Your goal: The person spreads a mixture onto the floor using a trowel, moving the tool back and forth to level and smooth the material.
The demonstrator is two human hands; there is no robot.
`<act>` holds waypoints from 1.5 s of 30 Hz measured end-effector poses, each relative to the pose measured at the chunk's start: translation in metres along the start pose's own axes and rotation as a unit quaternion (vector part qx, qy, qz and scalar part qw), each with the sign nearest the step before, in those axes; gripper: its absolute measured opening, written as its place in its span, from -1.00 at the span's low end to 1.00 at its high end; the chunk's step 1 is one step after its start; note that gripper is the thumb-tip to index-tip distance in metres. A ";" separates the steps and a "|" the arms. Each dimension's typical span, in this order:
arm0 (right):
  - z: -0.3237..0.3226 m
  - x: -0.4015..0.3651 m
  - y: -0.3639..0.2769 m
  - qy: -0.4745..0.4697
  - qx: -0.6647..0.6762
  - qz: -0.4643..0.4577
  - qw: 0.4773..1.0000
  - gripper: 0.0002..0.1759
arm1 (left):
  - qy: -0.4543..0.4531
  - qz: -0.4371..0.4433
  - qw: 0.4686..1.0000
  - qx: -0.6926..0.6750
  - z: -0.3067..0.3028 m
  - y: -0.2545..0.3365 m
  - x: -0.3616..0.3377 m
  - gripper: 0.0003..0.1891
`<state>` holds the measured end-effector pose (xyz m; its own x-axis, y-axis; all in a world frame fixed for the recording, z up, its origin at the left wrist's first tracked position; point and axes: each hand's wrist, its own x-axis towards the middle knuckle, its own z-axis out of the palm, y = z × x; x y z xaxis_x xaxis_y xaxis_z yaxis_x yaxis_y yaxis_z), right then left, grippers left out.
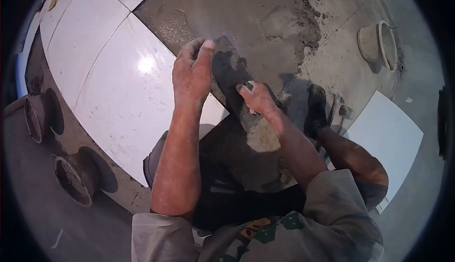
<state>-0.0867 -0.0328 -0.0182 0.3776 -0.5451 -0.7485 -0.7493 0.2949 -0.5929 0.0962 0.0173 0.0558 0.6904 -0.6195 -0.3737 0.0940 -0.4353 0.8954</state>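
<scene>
grasping the mortar-caked trowel (227, 72) with the right hand (259, 99), along the left edge of the mortar bed (246, 11). curling the left hand (193, 75) at its far end, impossible to tell if gripping. could scrape the white tile (123, 77) by tilting the blade.

No text, label, brand or number can be read. On the grey-brown fabric shirt (310, 243), a green, yellow and black print is seen (no lettering can be made out), and the small white marks (408, 100) on the grey floor (28, 205) cannot be deciphered.
</scene>
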 end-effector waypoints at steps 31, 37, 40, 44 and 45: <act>0.020 0.012 -0.004 0.137 -0.318 -0.102 0.933 -0.48 | -0.015 0.016 0.999 0.024 0.046 0.014 0.013 -0.52; -0.019 -0.007 0.000 0.214 -0.307 -0.059 0.925 -0.44 | 0.012 0.025 1.000 0.014 0.027 0.014 0.013 -0.51; 0.004 -0.024 0.002 0.186 -0.318 -0.067 0.927 -0.49 | 0.010 0.000 1.000 -0.011 0.019 0.008 0.015 -0.49; 0.033 -0.026 0.003 0.127 -0.302 -0.089 0.941 -0.63 | 0.025 -0.009 0.999 -0.042 0.017 0.011 0.016 -0.47; 0.037 -0.023 0.006 0.124 -0.301 -0.090 0.941 -0.63 | 0.026 -0.003 0.999 -0.042 0.017 0.013 0.015 -0.47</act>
<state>-0.0800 0.0102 -0.0159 0.4462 -0.7317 -0.5153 -0.8856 -0.2782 -0.3719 0.0955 -0.0087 0.0579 0.7263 -0.5812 -0.3671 0.1559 -0.3808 0.9114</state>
